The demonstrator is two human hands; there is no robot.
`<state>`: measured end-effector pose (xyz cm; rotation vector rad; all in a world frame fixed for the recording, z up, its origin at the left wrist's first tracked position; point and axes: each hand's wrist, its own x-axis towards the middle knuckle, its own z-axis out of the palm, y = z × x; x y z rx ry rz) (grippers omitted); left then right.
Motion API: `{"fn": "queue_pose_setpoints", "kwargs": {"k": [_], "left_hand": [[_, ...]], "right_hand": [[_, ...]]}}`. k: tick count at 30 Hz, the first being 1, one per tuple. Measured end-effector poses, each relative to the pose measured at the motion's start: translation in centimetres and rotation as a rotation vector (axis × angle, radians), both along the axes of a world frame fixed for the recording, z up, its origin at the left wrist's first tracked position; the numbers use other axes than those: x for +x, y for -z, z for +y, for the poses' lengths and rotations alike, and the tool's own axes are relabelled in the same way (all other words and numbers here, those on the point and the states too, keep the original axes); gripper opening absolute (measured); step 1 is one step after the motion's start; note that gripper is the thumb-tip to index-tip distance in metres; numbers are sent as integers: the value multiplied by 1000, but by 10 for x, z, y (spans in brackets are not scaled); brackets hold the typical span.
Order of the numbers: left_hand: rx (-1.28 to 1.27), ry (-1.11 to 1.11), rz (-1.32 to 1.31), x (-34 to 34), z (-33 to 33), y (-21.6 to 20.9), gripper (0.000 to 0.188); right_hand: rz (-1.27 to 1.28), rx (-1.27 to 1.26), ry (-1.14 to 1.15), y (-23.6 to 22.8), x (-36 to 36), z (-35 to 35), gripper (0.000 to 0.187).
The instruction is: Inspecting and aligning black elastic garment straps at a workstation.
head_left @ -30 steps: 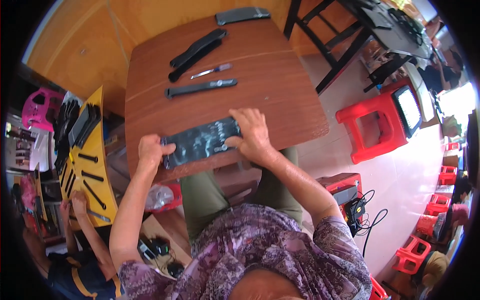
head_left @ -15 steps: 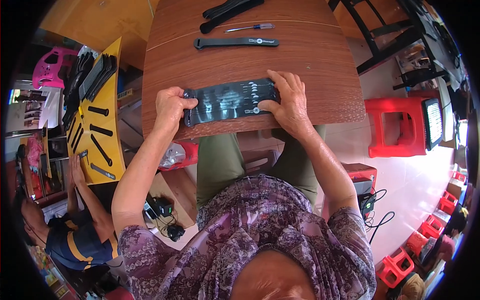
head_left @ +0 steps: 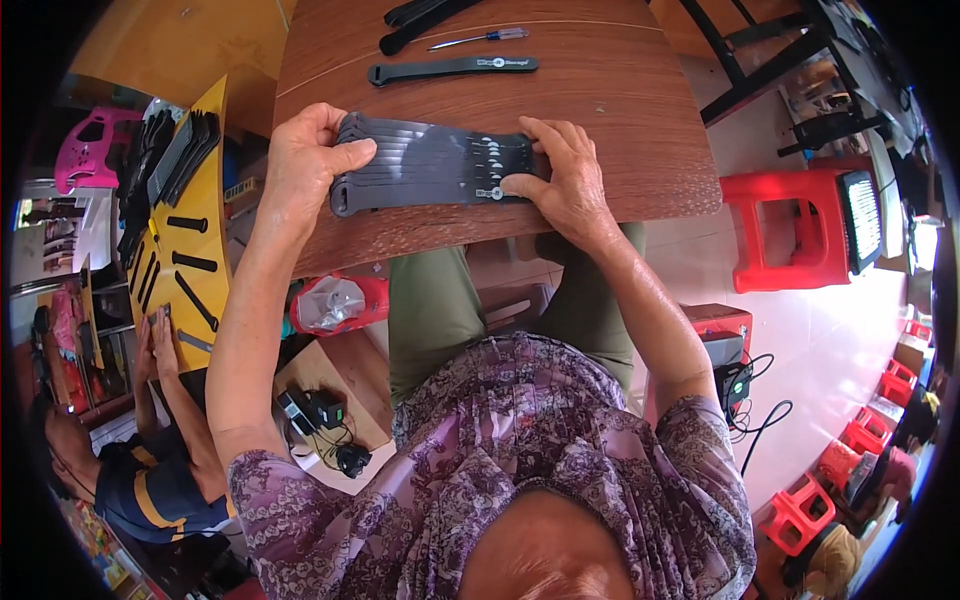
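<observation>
A row of several black straps (head_left: 425, 170), laid side by side and overlapping, is gripped by both hands above the near side of the brown table. My left hand (head_left: 308, 165) pinches the looped left ends, thumb on top. My right hand (head_left: 562, 185) clasps the right ends, its thumb over the pale printed marks. Farther back lies a single dark strap (head_left: 455, 70) with a slotted left end. Behind it rests a screwdriver (head_left: 480, 40) with a clear handle, and beyond that more black straps (head_left: 425, 20).
The wooden table (head_left: 640, 130) ends just in front of my lap. At left, a co-worker's hands (head_left: 160, 340) are at a yellow table (head_left: 215, 130) bearing more straps. A red stool (head_left: 790, 230) stands right; a red bag (head_left: 340, 305) sits below the table's left side.
Both hands have raised the straps slightly and shifted them left. The left ends now show as separate loops, and the glossy glare has lessened. The view has shifted a little.
</observation>
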<state>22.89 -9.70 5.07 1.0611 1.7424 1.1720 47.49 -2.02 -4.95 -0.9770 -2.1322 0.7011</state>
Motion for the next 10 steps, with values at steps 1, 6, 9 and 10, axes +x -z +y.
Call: {"fn": "queue_pose_setpoints", "kwargs": {"k": [1,6,9,10], "left_hand": [[1,-5,2,-1,-1,2,20],[-28,-30,-85,4,15,-13,24],[-118,70,-157,5,34,-31,28],[-131,130,-183,4,42,-31,30]], "right_hand": [[-9,0,2,-1,1,1,61],[24,-106,-40,-5,8,9,55],[84,-338,-81,-11,12,12,52],[107,-427,-99,-15,12,14,54]]}}
